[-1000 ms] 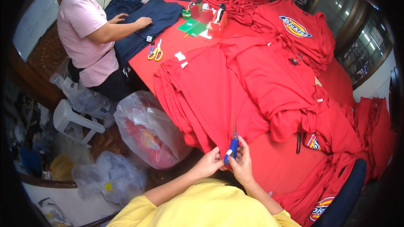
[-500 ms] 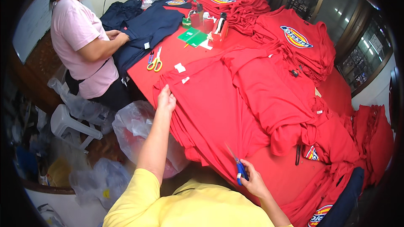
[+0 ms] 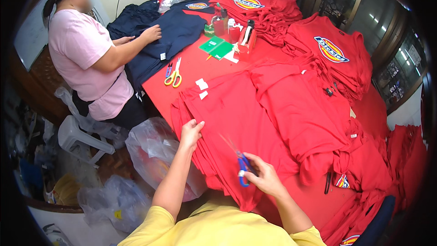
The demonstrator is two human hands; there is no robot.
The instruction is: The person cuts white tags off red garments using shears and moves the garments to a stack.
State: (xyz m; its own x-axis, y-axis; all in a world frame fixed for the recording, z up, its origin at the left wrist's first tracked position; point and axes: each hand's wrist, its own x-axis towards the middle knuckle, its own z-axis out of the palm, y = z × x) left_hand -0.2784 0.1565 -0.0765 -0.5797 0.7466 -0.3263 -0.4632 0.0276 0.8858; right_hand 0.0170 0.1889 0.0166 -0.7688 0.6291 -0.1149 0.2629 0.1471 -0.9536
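A red shirt (image 3: pixel 236 109) lies spread across the near part of the table, with small white labels (image 3: pixel 202 89) near its far left end. At its left edge, my left hand (image 3: pixel 192 135) has thumb and fingers pinched together on the cloth; any thread between them is too small to make out. My right hand (image 3: pixel 265 176) holds scissors (image 3: pixel 243 168) with blue handles, fingers in the loops. Their thin blades point away and to the left, over the shirt.
A person in pink (image 3: pixel 84 59) handles dark blue shirts (image 3: pixel 168 32) at far left. Yellow-handled scissors (image 3: pixel 173 78), a green booklet (image 3: pixel 216 47) and bottles (image 3: pixel 219 25) occupy the red table (image 3: pixel 159 82). Red shirt piles (image 3: pixel 330 54) stand right; plastic bags (image 3: pixel 150 143) and a white stool (image 3: pixel 84 139) left.
My left hand has moved nearer along the shirt's left edge, its fingers closing. My right hand has brought the scissors up and left over the shirt. The other person's hand has lifted.
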